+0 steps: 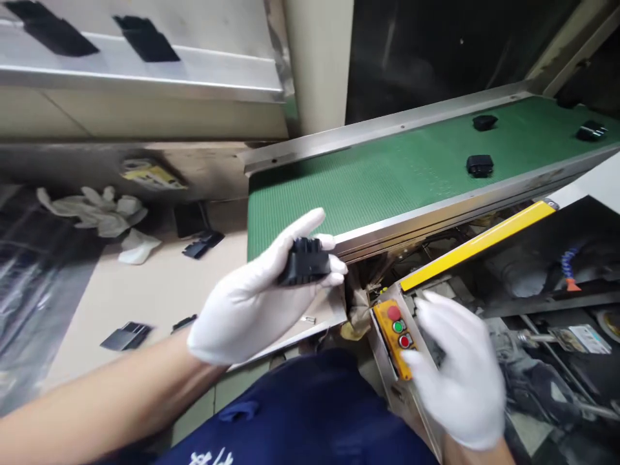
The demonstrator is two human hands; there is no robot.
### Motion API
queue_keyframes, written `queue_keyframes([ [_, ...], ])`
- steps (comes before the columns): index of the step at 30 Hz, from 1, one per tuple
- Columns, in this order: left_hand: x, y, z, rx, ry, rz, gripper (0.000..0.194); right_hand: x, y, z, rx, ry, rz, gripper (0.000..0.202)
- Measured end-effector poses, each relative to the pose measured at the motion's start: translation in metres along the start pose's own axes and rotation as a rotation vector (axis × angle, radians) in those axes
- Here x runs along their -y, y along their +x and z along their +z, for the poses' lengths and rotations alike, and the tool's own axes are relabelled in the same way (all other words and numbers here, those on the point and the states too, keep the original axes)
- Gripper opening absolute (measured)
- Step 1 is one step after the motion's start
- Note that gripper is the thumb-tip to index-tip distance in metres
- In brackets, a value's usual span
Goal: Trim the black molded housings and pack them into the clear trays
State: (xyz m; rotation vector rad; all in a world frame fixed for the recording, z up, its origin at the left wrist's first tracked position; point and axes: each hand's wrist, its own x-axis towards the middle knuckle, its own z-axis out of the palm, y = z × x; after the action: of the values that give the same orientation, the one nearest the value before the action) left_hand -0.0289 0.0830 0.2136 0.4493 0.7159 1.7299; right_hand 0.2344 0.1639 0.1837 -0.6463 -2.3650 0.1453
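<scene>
My left hand (256, 303), in a white glove, is closed around a black plastic part (306, 263) with a ridged upper edge. It holds the part in front of the near end of the green conveyor belt (349, 187). On the right, my gloved right hand (455, 368) is blurred by motion, its fingers apart and nothing in them. It hovers beside a yellow control box (393, 336) with red and green buttons; whether it touches the box I cannot tell. Farther up the belt lie several similar parts, including one black part (480, 166) near the belt's front edge.
Crumpled white gloves (99, 210) and a flat black piece (126, 336) lie on the table (159, 284) at left. Above is a metal shelf (217, 71) with two black pieces. A yellow bar (477, 245) slants above machinery at right.
</scene>
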Motion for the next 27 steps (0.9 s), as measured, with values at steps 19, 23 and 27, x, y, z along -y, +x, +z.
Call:
queue_keyframes([
  [19, -0.073, -0.117, -0.208, 0.17, -0.059, -0.227, 0.035, 0.207, 0.128, 0.191, 0.66, 0.582, -0.298, 0.014],
  [23, -0.075, -0.117, -0.222, 0.171, -0.045, -0.308, 0.035, 0.203, 0.126, 0.198, 0.618, 0.609, -0.405, 0.02],
  [27, -0.073, -0.114, -0.228, 0.206, -0.008, -0.357, 0.037, 0.197, 0.115, 0.205, 0.615, 0.529, -0.394, 0.031],
])
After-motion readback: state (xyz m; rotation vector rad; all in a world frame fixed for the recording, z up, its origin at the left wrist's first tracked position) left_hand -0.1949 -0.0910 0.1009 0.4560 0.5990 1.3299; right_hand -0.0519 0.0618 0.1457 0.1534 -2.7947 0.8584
